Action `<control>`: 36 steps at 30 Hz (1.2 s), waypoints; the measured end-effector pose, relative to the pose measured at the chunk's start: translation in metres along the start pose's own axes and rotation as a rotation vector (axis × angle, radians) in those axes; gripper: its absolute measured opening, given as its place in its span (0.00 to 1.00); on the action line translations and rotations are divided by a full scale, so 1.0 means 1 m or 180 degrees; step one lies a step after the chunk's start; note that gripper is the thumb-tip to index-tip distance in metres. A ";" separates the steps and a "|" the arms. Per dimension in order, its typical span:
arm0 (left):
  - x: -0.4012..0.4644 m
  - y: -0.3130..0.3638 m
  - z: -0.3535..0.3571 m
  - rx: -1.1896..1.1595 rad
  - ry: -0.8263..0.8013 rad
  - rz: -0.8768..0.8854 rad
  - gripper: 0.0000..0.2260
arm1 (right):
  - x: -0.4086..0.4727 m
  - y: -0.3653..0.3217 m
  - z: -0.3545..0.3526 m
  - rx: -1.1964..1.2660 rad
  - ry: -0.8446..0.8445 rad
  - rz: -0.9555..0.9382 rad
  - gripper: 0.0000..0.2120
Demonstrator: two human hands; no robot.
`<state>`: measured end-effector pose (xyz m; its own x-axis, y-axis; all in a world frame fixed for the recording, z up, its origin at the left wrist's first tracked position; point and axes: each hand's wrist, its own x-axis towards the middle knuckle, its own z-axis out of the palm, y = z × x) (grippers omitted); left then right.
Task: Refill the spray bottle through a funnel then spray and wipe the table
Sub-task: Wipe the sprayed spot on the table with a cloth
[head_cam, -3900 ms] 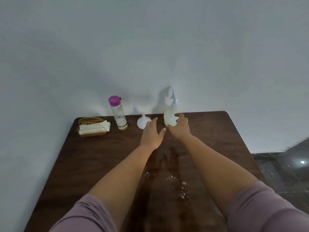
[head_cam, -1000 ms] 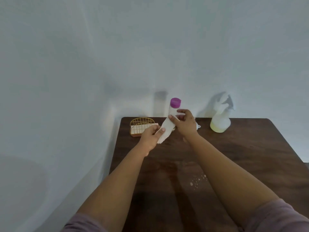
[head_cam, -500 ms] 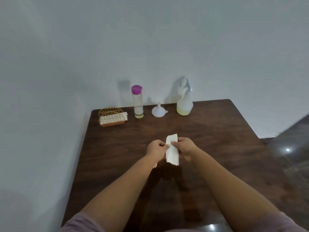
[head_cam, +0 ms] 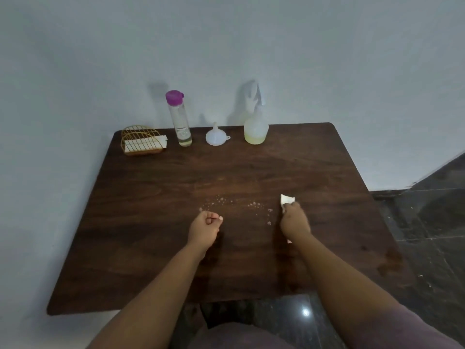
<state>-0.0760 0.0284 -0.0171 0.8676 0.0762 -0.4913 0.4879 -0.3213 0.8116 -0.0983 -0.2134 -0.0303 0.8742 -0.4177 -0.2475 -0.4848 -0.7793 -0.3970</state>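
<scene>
Person, head-camera view: two bare forearms, uncovered from wrist to above the elbow, entering from 6 o'clock. Left hand (head_cam: 204, 229) and right hand (head_cam: 295, 222) bare, no rings, watch or gloves visible. Dull mauve short sleeves (head_cam: 392, 328) at 5 o'clock, same mauve fabric over the torso at 6 o'clock.

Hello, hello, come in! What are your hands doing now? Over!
Right hand grip shut on tissue, pressed to table. Left hand fisted, empty. Spray droplets between the hands, unwiped. Spray bottle parked at back; nothing in the way.
</scene>
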 end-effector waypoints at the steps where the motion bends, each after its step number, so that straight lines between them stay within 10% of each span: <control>1: -0.002 -0.003 -0.002 0.0017 0.0033 0.0020 0.02 | -0.003 -0.009 0.010 0.0096 -0.0129 -0.0208 0.14; 12: 0.005 -0.028 -0.054 0.1030 0.0763 0.0640 0.04 | -0.009 -0.008 0.045 -0.0645 -0.0435 -0.0640 0.36; 25: 0.046 -0.044 -0.110 0.1636 0.0723 0.1002 0.08 | -0.029 -0.136 0.115 -0.1297 -0.0569 -0.2098 0.36; 36: 0.082 -0.034 -0.119 0.1668 0.0498 0.1155 0.08 | 0.043 -0.065 0.063 -0.0947 0.0036 -0.0011 0.38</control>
<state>-0.0103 0.1577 -0.0474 0.9913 0.0001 -0.1316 0.0846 -0.7668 0.6363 -0.0312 -0.1513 -0.0705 0.8770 -0.4186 -0.2360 -0.4539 -0.8828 -0.1210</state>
